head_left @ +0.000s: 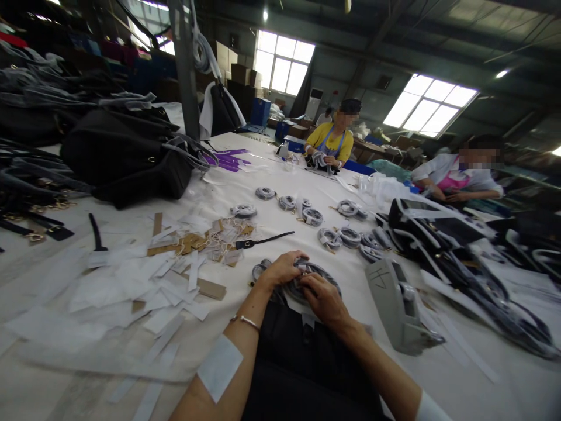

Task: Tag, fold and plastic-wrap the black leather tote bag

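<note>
A black bag lies in front of me at the table's near edge. At its top is a rounded loop of strap wrapped in grey film; whether it is joined to the bag is hidden by my hands. My left hand pinches the loop's upper left side, where a small pale piece shows by the fingertips. From the right, my right hand has its curled fingers on the same loop, close to the left fingertips. Another wrapped strap coil rests just left of my left hand.
Several wrapped strap coils lie ahead on the white table. A grey tape dispenser stands right. Paper slips, tags and a black strap lie left. Black bags crowd both sides. Two people work across the table.
</note>
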`<state>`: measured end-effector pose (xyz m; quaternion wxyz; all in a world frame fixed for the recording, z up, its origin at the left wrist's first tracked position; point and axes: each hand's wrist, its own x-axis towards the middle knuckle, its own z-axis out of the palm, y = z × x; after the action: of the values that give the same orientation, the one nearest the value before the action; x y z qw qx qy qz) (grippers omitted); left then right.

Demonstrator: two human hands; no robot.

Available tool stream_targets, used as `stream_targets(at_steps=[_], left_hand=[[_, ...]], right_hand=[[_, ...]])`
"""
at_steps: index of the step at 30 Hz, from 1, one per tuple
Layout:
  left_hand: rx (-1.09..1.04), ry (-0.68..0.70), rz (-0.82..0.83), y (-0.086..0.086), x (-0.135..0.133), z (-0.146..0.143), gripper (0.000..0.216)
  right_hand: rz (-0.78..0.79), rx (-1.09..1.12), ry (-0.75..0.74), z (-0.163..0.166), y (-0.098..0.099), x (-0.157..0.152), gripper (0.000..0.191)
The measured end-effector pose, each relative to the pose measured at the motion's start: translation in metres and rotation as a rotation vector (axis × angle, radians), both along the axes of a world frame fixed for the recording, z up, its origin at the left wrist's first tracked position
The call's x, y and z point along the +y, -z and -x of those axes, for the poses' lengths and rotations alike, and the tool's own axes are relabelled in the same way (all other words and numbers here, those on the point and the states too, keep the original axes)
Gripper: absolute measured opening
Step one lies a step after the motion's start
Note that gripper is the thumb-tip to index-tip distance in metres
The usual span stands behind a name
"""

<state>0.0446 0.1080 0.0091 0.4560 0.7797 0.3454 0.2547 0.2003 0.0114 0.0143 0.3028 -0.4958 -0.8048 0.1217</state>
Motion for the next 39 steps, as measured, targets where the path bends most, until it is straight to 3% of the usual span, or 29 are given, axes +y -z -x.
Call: stream_targets(at_steps=[6,11,19,24,34,39], left_hand=[[0.064,-0.059,-0.068,0.008,-0.001,-0.007,0.046],[0.081,-0.038,-0.070,0.004,-0.005,-0.008,0.044],[0.020,0.046,0.069,-0.001,0.005,-0.003,0.041],[0.015,-0.070,0.141,0.004,0.005,-0.007,0.035],[-0.015,-0.073,0.222,-0.002,0.003,-0.005,0.034],[0.054,-0.214,0.172,0.000,0.000,-0.011,0.025]], right_hand=[[0.039,0.051,0.084,0.002,0.001,0.008,0.014],[-0.179,-0.018,0.139,-0.001,0.007,0.015,0.015],[-0.254,-0.103,0.166,-0.002,0.005,0.026,0.013],[-0.298,-0.120,0.159,-0.001,0.007,0.021,0.014],[-0.294,-0.059,0.166,-0.001,0.012,0.016,0.013],[-0.168,0.109,0.168,0.000,0.015,0.015,0.012]])
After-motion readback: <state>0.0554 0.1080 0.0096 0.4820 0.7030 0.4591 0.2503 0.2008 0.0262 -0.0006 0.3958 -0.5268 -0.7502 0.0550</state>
